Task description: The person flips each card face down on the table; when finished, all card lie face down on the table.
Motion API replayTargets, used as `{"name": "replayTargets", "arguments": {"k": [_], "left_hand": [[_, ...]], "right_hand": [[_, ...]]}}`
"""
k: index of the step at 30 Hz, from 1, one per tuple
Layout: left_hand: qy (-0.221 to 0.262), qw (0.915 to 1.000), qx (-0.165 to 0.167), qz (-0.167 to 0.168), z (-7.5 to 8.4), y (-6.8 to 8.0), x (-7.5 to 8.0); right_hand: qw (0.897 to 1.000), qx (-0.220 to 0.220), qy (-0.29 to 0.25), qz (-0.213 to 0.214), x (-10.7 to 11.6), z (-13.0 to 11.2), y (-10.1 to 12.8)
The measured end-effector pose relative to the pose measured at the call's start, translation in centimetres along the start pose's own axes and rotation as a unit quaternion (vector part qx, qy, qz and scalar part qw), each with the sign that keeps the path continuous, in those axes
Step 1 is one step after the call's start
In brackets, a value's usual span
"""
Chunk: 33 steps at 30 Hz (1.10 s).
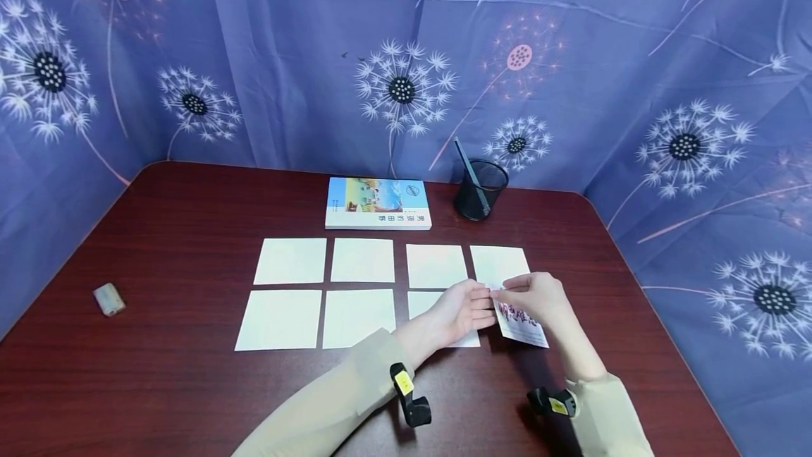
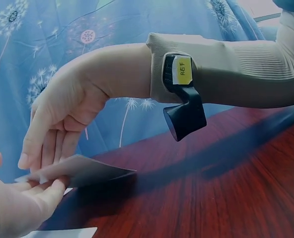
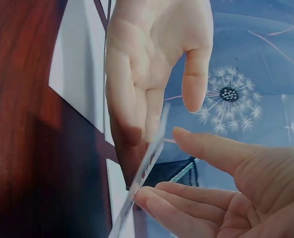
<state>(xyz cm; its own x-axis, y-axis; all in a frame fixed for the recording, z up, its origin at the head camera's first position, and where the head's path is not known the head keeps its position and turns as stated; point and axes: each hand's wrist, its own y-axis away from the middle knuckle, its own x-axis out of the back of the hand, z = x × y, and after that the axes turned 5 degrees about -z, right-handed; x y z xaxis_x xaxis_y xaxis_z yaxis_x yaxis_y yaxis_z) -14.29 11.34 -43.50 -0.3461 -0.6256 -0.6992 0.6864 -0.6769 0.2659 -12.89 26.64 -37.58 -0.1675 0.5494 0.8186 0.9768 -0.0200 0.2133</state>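
Observation:
A white card (image 1: 521, 326) with dark red handwritten characters slants above the table's right side. My left hand (image 1: 453, 312) lies palm up, its extended fingers touching the card's underside. From the other side, the fingertips of my right hand (image 1: 539, 296) touch the card. In the right wrist view the right thumb (image 3: 206, 148) stands apart from those fingers. The left wrist view shows the card (image 2: 87, 171) edge-on, on the left fingertips and under the right hand (image 2: 62, 114). Blank white cards lie in two rows, one of them (image 1: 436, 266) just beyond the left hand.
Behind the cards lies a book (image 1: 378, 219), beside a black mesh pen holder (image 1: 469, 204) with a pen in it. A small whitish block (image 1: 109, 299) sits at the left on the dark red table (image 1: 158, 386). A blue dandelion-patterned curtain (image 1: 304, 90) surrounds the table.

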Motion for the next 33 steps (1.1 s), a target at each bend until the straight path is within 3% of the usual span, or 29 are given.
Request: {"name": "replayTargets", "arguments": {"k": [8, 24, 27, 29, 33], "left_hand": [[0.021, 0.9979, -0.019, -0.059, 0.7, -0.3, -0.4], [0.027, 0.9942, -0.001, -0.104, 1.2, 0.3, -1.1], [0.028, 0.9934, -0.001, -0.111, 1.3, 0.4, -0.9], [0.027, 0.9934, -0.001, -0.112, 1.3, 0.5, -0.8], [0.022, 0.9952, 0.001, -0.095, 1.3, 0.6, -0.5]], "right_hand": [[0.999, 0.001, 0.0, 0.054, 1.2, -1.0, 1.0], [0.996, -0.004, 0.007, 0.089, 3.5, -0.7, 2.1], [0.997, -0.014, -0.042, 0.065, 4.2, 0.4, 1.8], [0.994, -0.02, -0.105, 0.034, 4.6, 1.5, 1.3], [0.975, -0.031, -0.218, -0.037, 5.0, 4.3, 0.1]]}}
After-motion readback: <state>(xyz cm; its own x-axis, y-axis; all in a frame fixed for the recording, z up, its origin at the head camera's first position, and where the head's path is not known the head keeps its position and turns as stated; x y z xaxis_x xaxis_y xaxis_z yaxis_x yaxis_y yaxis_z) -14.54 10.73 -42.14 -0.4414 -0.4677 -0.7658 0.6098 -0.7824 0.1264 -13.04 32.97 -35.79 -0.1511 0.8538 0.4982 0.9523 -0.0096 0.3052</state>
